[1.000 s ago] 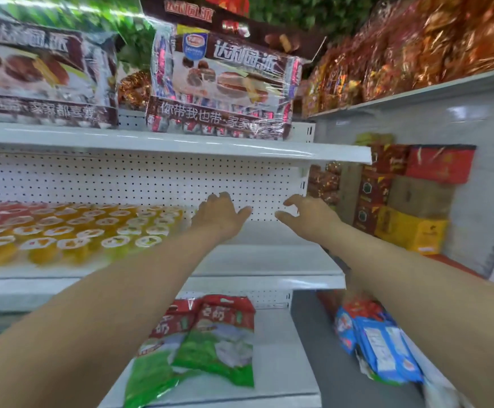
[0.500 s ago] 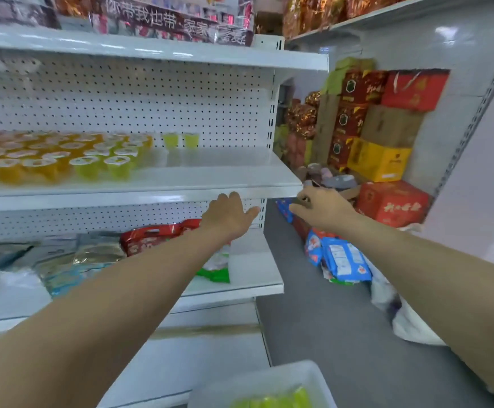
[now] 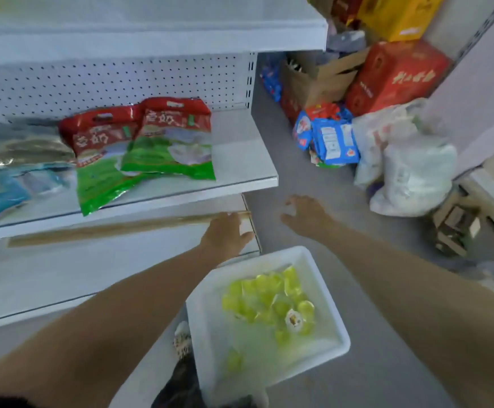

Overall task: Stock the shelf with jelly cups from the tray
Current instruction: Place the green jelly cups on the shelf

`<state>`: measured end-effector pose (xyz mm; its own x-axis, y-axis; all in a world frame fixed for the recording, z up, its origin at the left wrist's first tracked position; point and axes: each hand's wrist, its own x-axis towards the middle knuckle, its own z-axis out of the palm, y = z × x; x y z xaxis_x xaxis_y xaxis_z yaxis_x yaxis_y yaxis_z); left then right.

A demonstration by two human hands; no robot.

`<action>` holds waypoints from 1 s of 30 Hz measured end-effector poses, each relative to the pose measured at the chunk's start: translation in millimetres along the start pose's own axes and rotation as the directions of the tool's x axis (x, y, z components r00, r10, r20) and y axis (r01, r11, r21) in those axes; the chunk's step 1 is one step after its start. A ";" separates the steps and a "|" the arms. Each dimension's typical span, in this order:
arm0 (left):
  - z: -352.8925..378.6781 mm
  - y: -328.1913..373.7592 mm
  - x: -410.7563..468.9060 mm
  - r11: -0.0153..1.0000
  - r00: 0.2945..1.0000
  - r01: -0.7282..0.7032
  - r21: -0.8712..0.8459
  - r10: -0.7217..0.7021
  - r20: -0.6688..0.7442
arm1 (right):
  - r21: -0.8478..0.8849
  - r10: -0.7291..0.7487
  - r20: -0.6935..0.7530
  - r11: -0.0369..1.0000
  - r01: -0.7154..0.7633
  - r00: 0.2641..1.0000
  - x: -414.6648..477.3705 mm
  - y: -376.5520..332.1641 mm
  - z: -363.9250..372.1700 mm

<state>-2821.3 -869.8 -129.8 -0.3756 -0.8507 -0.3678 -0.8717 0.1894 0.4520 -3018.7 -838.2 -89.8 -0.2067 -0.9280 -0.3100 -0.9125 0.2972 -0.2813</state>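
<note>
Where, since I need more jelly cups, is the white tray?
In the head view the white tray lies lower centre, by the right end of the bottom shelf, just below the left hand and right hand, holding green jelly cups.

Head camera looks steeply down, seemingly close above the tray.

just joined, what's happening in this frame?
A person is stocking a store shelf. Both hands are bare and hold nothing: the left hand hovers by the bottom shelf edge, and the right hand is over the grey floor. Below them sits a white tray with a cluster of green jelly cups still in it. The shelf above holds red-and-green snack bags. No cup is picked up yet.
</note>
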 end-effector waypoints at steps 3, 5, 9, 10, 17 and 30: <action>44.2 -28.4 5.1 0.998 0.988 0.061 -0.030 -0.056 0.141 | 0.077 0.095 0.152 0.991 -0.108 0.984 2.8 16.5 66.7; 73.9 -48.2 9.3 0.994 0.969 0.100 -0.043 -0.087 0.233 | 0.093 0.127 0.272 0.983 -0.158 0.954 -0.7 26.6 107.9; 126.4 -85.1 16.6 0.978 0.911 0.205 -0.049 -0.172 0.374 | 0.155 0.204 0.430 0.943 -0.294 0.880 -8.8 43.6 176.3; 137.8 -92.7 18.4 0.972 0.896 0.230 -0.046 -0.193 0.399 | 0.161 0.229 0.449 0.930 -0.330 0.863 -9.5 48.6 191.2; 203.6 -130.3 34.4 0.935 0.844 0.348 -0.074 -0.278 0.458 | 0.173 0.338 0.479 0.868 -0.465 0.810 2.8 76.9 266.5; 255.6 -141.9 48.1 0.824 0.818 0.505 -0.255 -0.363 0.446 | 0.259 0.437 0.413 0.785 -0.563 0.799 18.1 82.6 330.6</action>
<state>-2796.2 -812.3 -419.3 -0.1308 -0.5459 -0.8276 -0.8281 -0.3989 0.3939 -2981.0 -756.2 -418.9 -0.4181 -0.5188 -0.7457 -0.5086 0.8139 -0.2810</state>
